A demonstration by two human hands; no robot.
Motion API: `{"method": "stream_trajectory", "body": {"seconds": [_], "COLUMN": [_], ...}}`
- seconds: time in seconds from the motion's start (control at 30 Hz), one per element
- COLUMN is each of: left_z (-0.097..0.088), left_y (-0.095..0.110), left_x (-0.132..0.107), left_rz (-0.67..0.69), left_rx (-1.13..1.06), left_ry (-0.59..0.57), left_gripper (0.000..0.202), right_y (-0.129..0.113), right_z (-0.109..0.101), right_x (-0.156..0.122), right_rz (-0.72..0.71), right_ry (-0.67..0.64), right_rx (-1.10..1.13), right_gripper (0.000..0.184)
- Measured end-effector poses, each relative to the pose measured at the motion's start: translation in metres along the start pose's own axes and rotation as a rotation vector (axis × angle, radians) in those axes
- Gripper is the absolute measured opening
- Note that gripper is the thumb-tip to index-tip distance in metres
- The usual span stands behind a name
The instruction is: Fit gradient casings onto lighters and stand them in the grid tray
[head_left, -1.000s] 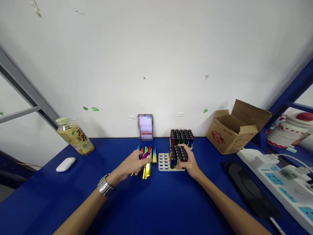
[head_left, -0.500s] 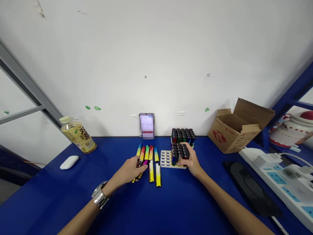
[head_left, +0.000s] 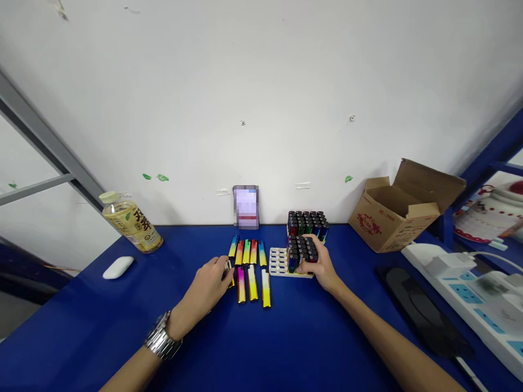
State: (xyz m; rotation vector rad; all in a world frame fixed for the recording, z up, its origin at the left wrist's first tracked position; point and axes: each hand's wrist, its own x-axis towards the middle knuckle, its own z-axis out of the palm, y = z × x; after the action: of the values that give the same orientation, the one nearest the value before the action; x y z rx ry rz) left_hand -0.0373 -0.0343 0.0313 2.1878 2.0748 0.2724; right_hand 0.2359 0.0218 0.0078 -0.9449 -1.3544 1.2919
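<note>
Head view: the left hand (head_left: 206,286) lies low on the blue table (head_left: 261,343), near the middle of its far half. Its fingers are curled, and thumb and fingertips pinch the metal head of a lighter (head_left: 229,270). The rest of that lighter is mostly hidden, so I cannot tell whether it is lifted or lying flat. Just right of it three loose lighters (head_left: 253,282) lie side by side. A row of five (head_left: 246,251) lies beyond them, toward the far edge.

The right hand (head_left: 322,267) is cupped round the right side of a white tray (head_left: 278,262). Its fingers close against the black-capped pack (head_left: 301,249) standing in the tray, and the tray's left slots are bare. A full tray (head_left: 307,223) stands behind it at the far edge, by the wall.

By the look of it the lighter is light, stiff and glossy, so likely slick along its body. The metal head or the two narrow sides seem the surest places to pinch. The tray looks thin and top-heavy with its load, so it is best held low at the rim.

A bottle (head_left: 131,222) and a mouse (head_left: 118,267) sit toward the left edge. A box (head_left: 402,209) and a power strip (head_left: 469,286) sit toward the right edge. A watch (head_left: 160,341) is on the left wrist.
</note>
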Motion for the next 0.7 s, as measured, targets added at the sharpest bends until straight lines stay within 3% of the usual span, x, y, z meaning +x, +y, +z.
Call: {"method": "stream_trajectory", "body": {"seconds": [0.1, 0.17, 0.23, 0.33, 0.43, 0.53, 0.63, 0.7], "left_z": [-0.006, -0.017, -0.03, -0.042, -0.038, -0.022, -0.003, 0.008], "left_y": [-0.003, -0.006, -0.011, -0.025, -0.042, -0.053, -0.05, -0.041], "left_x": [-0.002, -0.008, -0.02, -0.047, -0.065, -0.059, -0.038, -0.027], "left_rz": [0.013, 0.007, 0.006, 0.004, 0.031, -0.089, -0.154, -0.127], "left_rx": [-0.074, -0.105, -0.111, -0.148, -0.133, -0.048, 0.004, 0.006], "left_ry": [0.093, 0.097, -0.029, -0.321, -0.39, -0.285, -0.059, 0.097], "left_gripper": [0.033, 0.034, 0.035, 0.031, 0.022, 0.024, 0.028, 0.034], "right_y": [0.001, 0.002, 0.002, 0.001, 0.001, 0.001, 0.0, 0.0], "right_z": [-0.001, -0.001, -0.001, -0.001, -0.001, -0.001, -0.001, 0.0], "right_x": [0.0, 0.001, 0.001, 0.001, 0.0, 0.0, 0.0, 0.001], "right_rz": [0.001, 0.003, 0.008, 0.008, -0.002, 0.002, 0.013, 0.015], "right_ry": [-0.006, -0.009, -0.007, -0.005, -0.013, -0.018, -0.016, -0.011], "right_rx": [-0.003, -0.01, -0.023, -0.026, -0.015, -0.013, -0.014, -0.014], "right_gripper": [0.052, 0.052, 0.053, 0.053, 0.052, 0.054, 0.054, 0.055]}}
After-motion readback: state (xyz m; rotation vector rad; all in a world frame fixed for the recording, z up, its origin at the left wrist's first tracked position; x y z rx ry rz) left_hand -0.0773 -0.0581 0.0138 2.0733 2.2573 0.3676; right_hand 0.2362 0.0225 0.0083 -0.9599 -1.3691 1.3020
